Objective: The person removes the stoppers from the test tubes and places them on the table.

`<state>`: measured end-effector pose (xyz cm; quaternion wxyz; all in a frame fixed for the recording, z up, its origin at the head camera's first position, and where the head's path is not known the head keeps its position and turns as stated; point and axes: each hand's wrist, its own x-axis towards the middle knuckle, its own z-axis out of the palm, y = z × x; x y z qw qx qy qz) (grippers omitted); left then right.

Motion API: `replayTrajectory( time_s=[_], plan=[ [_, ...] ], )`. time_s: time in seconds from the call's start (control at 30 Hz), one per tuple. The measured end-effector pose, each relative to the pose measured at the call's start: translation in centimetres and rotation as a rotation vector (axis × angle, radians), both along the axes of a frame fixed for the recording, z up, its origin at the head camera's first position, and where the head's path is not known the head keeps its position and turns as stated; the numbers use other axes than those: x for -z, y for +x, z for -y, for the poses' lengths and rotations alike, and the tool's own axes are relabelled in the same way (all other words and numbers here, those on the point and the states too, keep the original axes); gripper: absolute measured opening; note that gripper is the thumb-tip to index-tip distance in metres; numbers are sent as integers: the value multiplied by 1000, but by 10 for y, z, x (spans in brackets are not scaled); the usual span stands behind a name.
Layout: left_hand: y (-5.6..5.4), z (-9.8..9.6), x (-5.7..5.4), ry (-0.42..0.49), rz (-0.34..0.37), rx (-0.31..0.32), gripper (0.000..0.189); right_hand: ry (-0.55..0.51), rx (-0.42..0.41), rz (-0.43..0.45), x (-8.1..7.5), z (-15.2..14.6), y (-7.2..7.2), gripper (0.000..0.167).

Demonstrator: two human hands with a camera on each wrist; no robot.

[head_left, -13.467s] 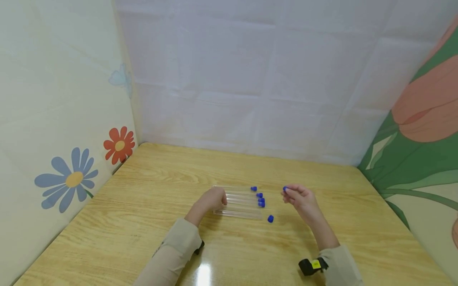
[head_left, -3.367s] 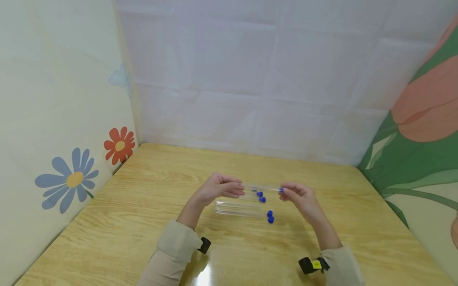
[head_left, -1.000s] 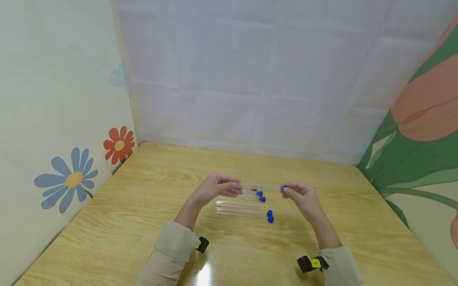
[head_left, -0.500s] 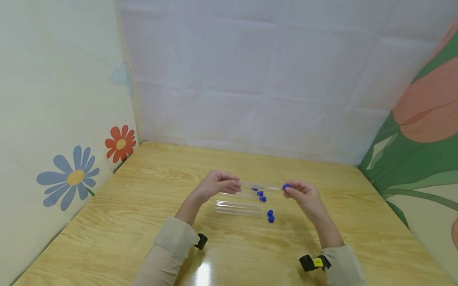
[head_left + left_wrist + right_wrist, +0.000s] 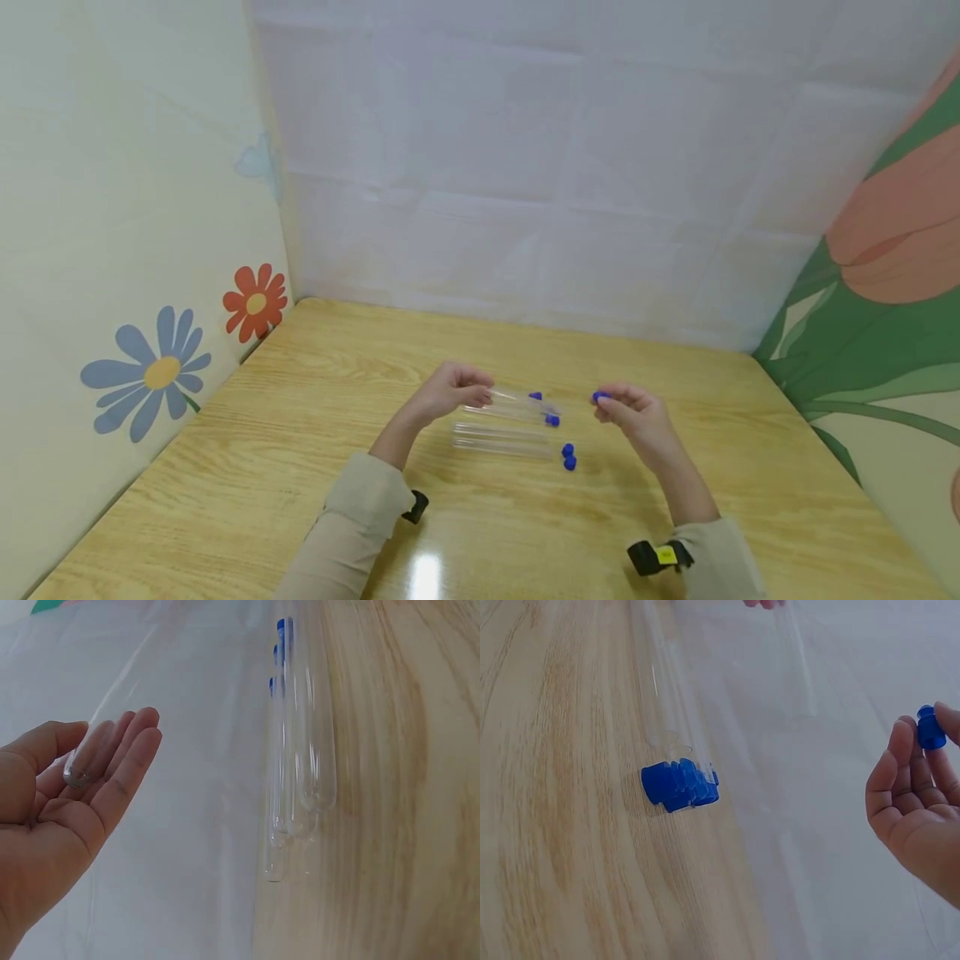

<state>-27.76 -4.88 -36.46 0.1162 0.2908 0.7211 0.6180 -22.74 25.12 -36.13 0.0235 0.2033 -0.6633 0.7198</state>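
Observation:
My left hand (image 5: 450, 388) pinches a clear test tube (image 5: 91, 750) by its rounded end, between thumb and fingers. Held above the table, the tube slopes down to the right, its far end pointing toward my right hand (image 5: 636, 415). A blue stopper (image 5: 931, 729) is pinched between that hand's thumb and fingertips, with a gap between it and the tube. Below lie several clear tubes (image 5: 501, 438) side by side. Blue stoppers (image 5: 552, 420) sit at the right ends of the farther ones, partly hidden behind the held tube. Two loose stoppers (image 5: 569, 457) lie nearer me.
The wooden table (image 5: 300, 467) meets a white cloth backdrop (image 5: 480, 183) at the back. Flower-printed panels stand at left and right. A black wrist camera (image 5: 649, 557) is strapped near my right sleeve, and another at the left.
Half a second ago the held stopper was at the tube's right end; now they are apart. The tube has tilted down and shifted left, while the right hand stays nearly in place.

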Motion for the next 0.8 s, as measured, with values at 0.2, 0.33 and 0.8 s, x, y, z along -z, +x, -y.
replayTrajectory(
  time_s=[0.2, 0.33, 0.8],
  plan=[
    [-3, 2, 8, -152, -60, -59, 22, -6, -15, -6, 0, 4, 1, 17],
    [-4, 3, 10, -171, -87, -65, 21, 14, -4, 6, 0, 5, 1, 16],
    [-9, 3, 21, -229, -111, -109, 19, 27, 5, 29, 1, 4, 0, 13]
  ],
)
